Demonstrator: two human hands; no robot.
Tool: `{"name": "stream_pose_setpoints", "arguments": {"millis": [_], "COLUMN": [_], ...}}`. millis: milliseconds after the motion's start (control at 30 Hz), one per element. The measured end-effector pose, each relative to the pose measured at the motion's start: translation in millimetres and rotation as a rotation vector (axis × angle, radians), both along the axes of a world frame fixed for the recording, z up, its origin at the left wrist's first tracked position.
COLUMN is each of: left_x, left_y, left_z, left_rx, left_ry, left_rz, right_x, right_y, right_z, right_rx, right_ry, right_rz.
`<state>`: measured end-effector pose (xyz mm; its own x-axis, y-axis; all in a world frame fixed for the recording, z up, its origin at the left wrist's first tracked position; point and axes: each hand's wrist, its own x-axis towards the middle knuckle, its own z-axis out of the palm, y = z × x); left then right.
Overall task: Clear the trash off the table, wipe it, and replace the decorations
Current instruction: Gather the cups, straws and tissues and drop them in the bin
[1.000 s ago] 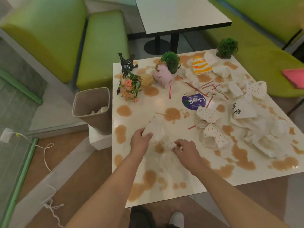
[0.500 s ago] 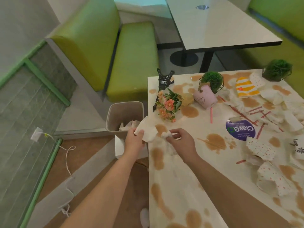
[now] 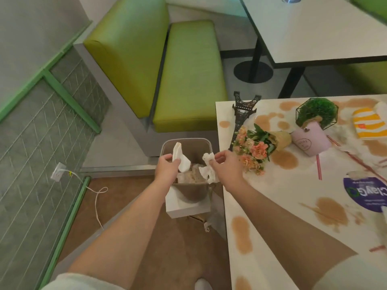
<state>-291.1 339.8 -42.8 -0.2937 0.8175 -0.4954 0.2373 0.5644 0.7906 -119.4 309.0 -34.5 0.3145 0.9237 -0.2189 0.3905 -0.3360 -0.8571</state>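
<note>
Both hands hang over the beige trash bin beside the table's left edge. My left hand grips a crushed white paper cup. My right hand pinches a crumpled white tissue that dangles into the bin's mouth. Crumpled paper lies inside the bin. The white table is blotched with brown spills. On it lie a black Eiffel Tower model, a flower bouquet, a tipped pink cup, a green plant in a wire frame, red straws and a yellow striped wrapper.
A white box stands against the bin's near side. Green benches sit behind the bin, and a second white table stands at the back right. A wall socket with a white cable is at the left. A purple round sticker lies on the table.
Both hands lifted the cup and tissue off the table and carried them left, to above the bin. My view turned left with them.
</note>
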Motion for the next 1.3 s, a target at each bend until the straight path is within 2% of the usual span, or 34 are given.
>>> {"name": "stream_pose_setpoints", "arguments": {"millis": [133,267,433,567,967,1300], "left_x": [-7,-8,-2,14,152,301], "left_y": [4,4,-2,-13,-86,-183], "left_z": [-9,-12,-14,-9,21,19], "left_rx": [-0.036,0.024,0.068,0.082,0.102,0.041], "left_ry": [-0.035,-0.029,0.002,0.016,-0.007,-0.002], "left_rz": [-0.061,-0.055,-0.067,-0.103,-0.362,-0.510], "right_x": [-19,-31,-32,-12,134,277], "right_y": [22,36,29,3,-100,-194], "right_z": [-8,-8,-13,-11,17,20], "right_rx": [0.034,0.054,-0.136,-0.134,-0.047,-0.107], "right_ry": [-0.023,-0.017,0.035,0.019,0.063,-0.086], "right_rz": [-0.004,-0.046,0.123,0.139,-0.036,-0.135]}}
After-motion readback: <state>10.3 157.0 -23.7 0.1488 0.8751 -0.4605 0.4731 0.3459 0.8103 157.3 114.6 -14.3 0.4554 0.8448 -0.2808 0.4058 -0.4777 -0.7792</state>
